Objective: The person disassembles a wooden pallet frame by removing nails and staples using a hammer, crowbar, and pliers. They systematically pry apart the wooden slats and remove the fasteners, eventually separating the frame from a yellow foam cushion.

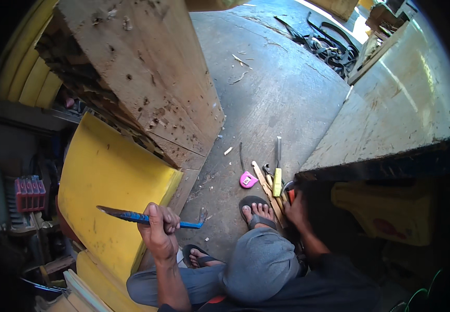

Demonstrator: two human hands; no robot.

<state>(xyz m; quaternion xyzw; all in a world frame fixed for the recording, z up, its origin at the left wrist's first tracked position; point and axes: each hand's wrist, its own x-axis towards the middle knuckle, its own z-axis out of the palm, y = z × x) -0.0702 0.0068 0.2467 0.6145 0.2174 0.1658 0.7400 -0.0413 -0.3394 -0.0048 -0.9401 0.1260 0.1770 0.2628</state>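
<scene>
My left hand (160, 229) is clenched round the middle of a blue steel pry bar (147, 218), level before the yellow foam slab (108, 179). My right hand (295, 210) reaches among tools on the concrete floor (272, 93); its grip I cannot tell. Beyond lie a yellow-handled chisel (277, 165) and pink tape measure (247, 180).

At lower left the pry bar (147, 218) was blue against a yellow foam slab (105, 182); near centre lay a pink tape measure (248, 180) on the grey floor (277, 93).
</scene>
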